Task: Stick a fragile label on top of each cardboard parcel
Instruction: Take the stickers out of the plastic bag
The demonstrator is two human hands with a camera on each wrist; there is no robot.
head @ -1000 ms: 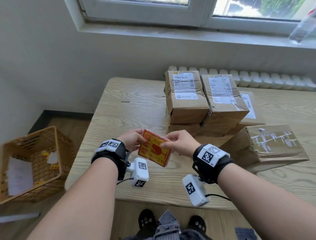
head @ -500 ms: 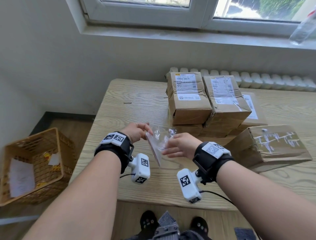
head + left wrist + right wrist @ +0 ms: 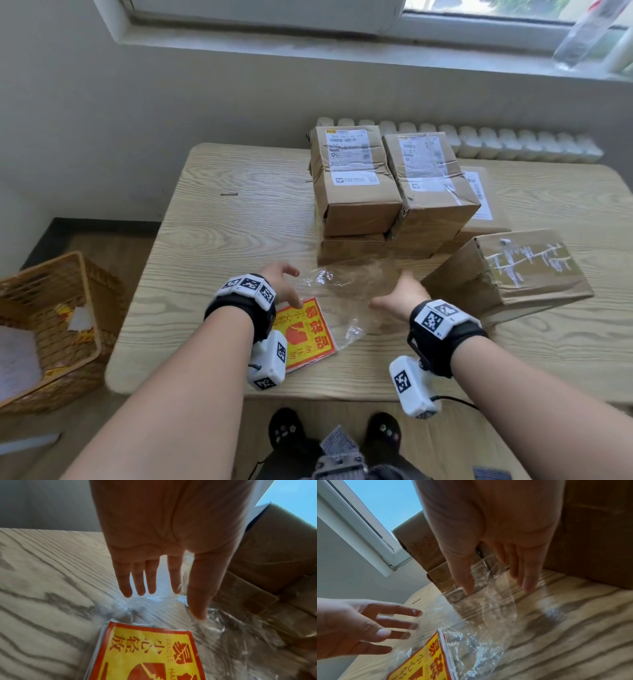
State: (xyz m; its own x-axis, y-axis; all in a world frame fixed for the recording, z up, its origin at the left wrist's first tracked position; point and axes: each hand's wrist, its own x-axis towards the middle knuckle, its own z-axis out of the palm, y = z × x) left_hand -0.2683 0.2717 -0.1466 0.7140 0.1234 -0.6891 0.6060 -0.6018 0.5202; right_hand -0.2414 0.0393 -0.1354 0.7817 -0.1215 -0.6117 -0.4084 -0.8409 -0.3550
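Observation:
A stack of yellow and red fragile labels [image 3: 308,337] [image 3: 149,654] [image 3: 426,660] lies in a clear plastic bag [image 3: 346,294] [image 3: 489,612] near the front of the wooden table [image 3: 222,240]. My left hand [image 3: 282,284] [image 3: 185,601] hovers over the bag's left end, fingers straight and holding nothing. To the right, my right hand [image 3: 399,294] [image 3: 496,586] reaches over the bag's loose end with fingers spread; whether it touches is unclear. Behind them stand stacked cardboard parcels [image 3: 356,181] [image 3: 431,185], and a tilted parcel [image 3: 524,267] leans at the right.
A wicker basket [image 3: 51,325] with paper scraps stands on the floor at the left. A white radiator [image 3: 513,144] runs behind the table. A plastic bottle [image 3: 582,31] sits on the window sill. A small dark bit [image 3: 228,194] lies on the table's left part.
Both hands held the bagged labels up in front of me; now the bag lies flat on the table and both hands have let go and opened.

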